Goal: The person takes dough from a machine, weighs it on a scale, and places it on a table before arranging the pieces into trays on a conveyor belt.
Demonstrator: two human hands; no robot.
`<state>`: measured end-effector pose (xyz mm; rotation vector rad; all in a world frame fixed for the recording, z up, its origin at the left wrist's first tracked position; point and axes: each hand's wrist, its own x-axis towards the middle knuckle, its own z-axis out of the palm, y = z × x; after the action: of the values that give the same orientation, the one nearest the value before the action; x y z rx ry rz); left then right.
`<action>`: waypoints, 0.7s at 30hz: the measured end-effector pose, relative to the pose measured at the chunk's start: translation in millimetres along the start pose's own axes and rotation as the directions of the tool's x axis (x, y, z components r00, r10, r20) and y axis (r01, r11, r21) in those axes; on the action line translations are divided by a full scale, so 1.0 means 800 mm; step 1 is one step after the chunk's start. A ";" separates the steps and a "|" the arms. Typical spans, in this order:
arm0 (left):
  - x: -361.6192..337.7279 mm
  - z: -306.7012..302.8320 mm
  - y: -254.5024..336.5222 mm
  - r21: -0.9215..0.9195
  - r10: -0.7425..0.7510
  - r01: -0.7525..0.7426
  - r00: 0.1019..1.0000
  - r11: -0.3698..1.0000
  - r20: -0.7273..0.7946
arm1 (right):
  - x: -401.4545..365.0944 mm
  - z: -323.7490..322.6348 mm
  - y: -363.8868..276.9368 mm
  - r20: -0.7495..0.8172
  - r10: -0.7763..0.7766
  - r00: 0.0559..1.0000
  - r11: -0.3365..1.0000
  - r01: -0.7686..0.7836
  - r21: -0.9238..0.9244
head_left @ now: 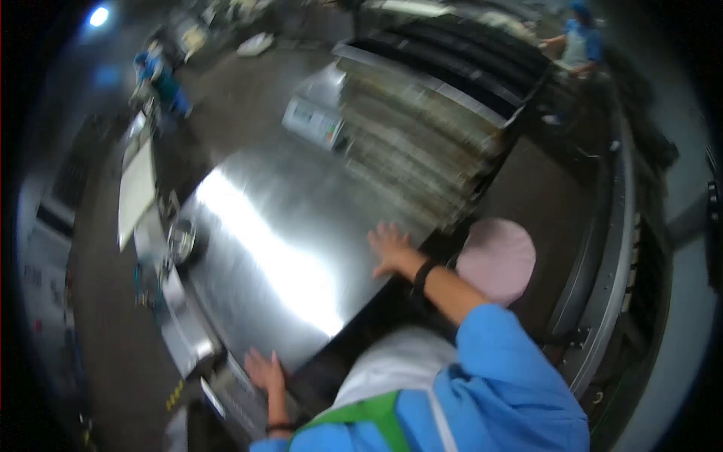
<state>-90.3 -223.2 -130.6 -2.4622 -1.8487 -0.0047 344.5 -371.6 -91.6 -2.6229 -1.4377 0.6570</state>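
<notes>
A shiny stainless steel table (248, 271) stretches out in front of me. Near its front left corner is my left hand (265, 371), fingers apart and holding nothing. My right hand (389, 247) reaches over the table's right edge with its fingers spread, also holding nothing. Blur makes it hard to say whether either palm presses on the metal. Beyond the right hand stands a stack of long trays (418, 128), several layers high with dark ones on top. A white scale (312, 122) with a small display sits at the table's far end, beside the stack.
A round pink stool seat (497, 260) is close to my right forearm. Along the table's left side runs metal machinery (184, 331) with a pale belt (137, 192). One person in blue (162, 79) is at far left, another person (580, 41) at far right.
</notes>
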 end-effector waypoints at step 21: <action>-0.005 0.038 -0.024 -0.178 0.087 -0.042 0.963 0.983 0.255 | -0.022 -0.034 -0.030 0.201 0.109 0.973 0.977 -0.068 -0.201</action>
<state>-110.6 -220.3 -160.3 -2.7581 -1.9386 0.1821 328.3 -369.5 -55.0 -2.8551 -1.5165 0.8722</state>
